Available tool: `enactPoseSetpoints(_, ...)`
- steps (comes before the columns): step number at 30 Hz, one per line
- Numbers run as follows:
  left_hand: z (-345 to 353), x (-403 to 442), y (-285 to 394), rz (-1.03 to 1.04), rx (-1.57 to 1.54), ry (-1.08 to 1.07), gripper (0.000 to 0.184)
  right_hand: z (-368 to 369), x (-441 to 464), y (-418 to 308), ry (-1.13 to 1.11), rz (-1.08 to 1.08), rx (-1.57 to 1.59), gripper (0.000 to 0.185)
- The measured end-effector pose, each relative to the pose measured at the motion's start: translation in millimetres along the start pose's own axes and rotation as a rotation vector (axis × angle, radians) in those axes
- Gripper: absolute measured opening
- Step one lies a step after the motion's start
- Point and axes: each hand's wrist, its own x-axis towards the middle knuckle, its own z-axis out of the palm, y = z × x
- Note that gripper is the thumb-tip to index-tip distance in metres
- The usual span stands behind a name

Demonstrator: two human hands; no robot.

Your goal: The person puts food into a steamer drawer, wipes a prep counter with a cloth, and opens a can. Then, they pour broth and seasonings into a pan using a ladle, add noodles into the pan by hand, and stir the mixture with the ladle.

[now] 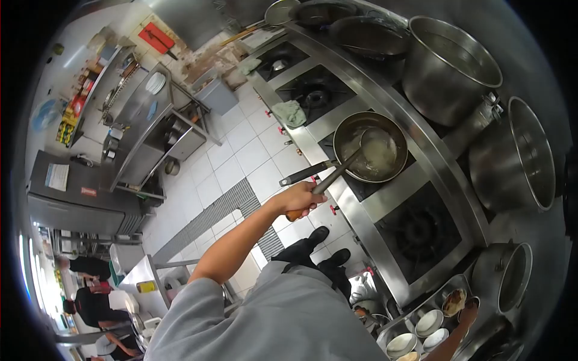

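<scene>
My left hand point(299, 200) is wrapped round the handle of a long ladle point(337, 174); the orange end of the handle sticks out below the fist. The ladle's head rests inside a frying pan point(343, 123) that stands on a burner. Pale, cloudy liquid point(380, 151) lies in the pan, and the pan's black handle point(304, 173) points toward me, just beyond my left hand. At the lower right, my right hand point(468, 311) reaches to a small container at the edge of a metal tray point(406, 317). Its fingers are small and dark there, so their grip is unclear.
Large steel pots point(448, 72) line the back of the stove point(361, 210). A green cloth point(289, 113) lies on its front edge. White bowls point(428, 323) of ingredients sit in the tray. A grey bin point(217, 93) and steel shelving stand left; other people point(93, 307) are at far left.
</scene>
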Motion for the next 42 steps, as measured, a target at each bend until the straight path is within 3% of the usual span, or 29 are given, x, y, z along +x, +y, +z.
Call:
enactPoseSetpoints(2,-3.2,-0.8,-1.8,0.013,0.041,0.024,0.03,-2.4,-3.5,6.5,-0.023,-0.001,0.045,0.051)
enactPoseSetpoints(5,-2.4,5.2,-3.2,0.015,0.117,0.087,0.033,17.5,2.1,23.0,0.042,-0.039,-0.048,0.038)
enactPoseSetpoints(6,-0.9,2.5,1.4,-0.028,0.066,0.088,0.033,11.2,-7.5,12.7,0.142,-0.091,0.006,0.032)
enactPoseSetpoints(9,-5.1,2.0,9.6,-0.115,-0.265,0.001,0.034,2.8,-8.2,7.2,0.07,0.012,0.041,0.029)
enactPoseSetpoints(12,-12.8,4.7,3.7,-0.106,-0.44,-0.122,0.022,-21.0,-18.0,-5.6,0.045,-0.032,-0.093,0.029)
enactPoseSetpoints(21,-9.3,6.0,19.8,-0.078,-0.114,-0.03,0.024,-41.3,-27.3,-12.6,0.127,0.061,-0.013,0.03)
enactPoseSetpoints(23,-9.8,5.4,17.0,0.011,0.208,0.059,0.026,-47.6,-28.1,-12.2,0.114,0.1,-0.013,0.029)
enactPoseSetpoints(25,-13.7,5.4,18.1,0.003,0.226,0.052,0.025,-63.3,-31.7,-18.4,0.099,0.098,-0.062,0.025)
enactPoseSetpoints(27,-19.3,5.1,23.0,-0.135,-0.236,-0.088,0.024,-67.0,-35.1,-7.1,0.195,0.025,-0.117,0.023)
enactPoseSetpoints(28,-24.1,9.2,17.6,-0.133,-0.235,-0.099,0.024,-69.0,-36.4,-1.8,0.289,-0.054,-0.17,0.022)
enactPoseSetpoints(29,-30.5,14.6,7.1,-0.167,-0.446,-0.189,0.023,-78.7,-38.1,-5.4,0.292,-0.045,-0.177,0.022)
enactPoseSetpoints(30,-35.5,17.6,0.3,-0.204,-0.655,-0.28,0.022,-102.5,-42.7,-28.2,0.213,0.02,-0.21,0.02)
enactPoseSetpoints(33,-35.1,15.8,3.2,-0.181,-0.586,-0.256,0.027,-140.7,-55.5,-76.1,0.169,0.072,-0.237,0.021)
enactPoseSetpoints(35,-35.0,19.6,4.4,-0.146,-0.469,-0.242,0.029,-165.2,-66.1,-126.3,0.317,-0.193,-0.217,0.022)
enactPoseSetpoints(37,-39.8,16.0,11.3,-0.124,-0.19,-0.142,0.03,-204.7,-77.0,-214.9,0.101,-0.151,-0.257,0.018)
enactPoseSetpoints(39,-51.7,18.8,7.4,-0.059,-0.065,-0.122,0.032,-224.8,-83.3,-292.7,0.14,-0.379,-0.216,0.018)
enactPoseSetpoints(41,-59.1,14.5,7.8,0.097,0.349,0.036,0.034,-226.0,-81.1,-367.7,0.183,-0.493,-0.19,0.017)
enactPoseSetpoints(42,-59.5,9.0,14.4,0.14,0.496,0.103,0.038,-226.9,-75.0,-407.6,0.091,-0.528,-0.219,0.017)
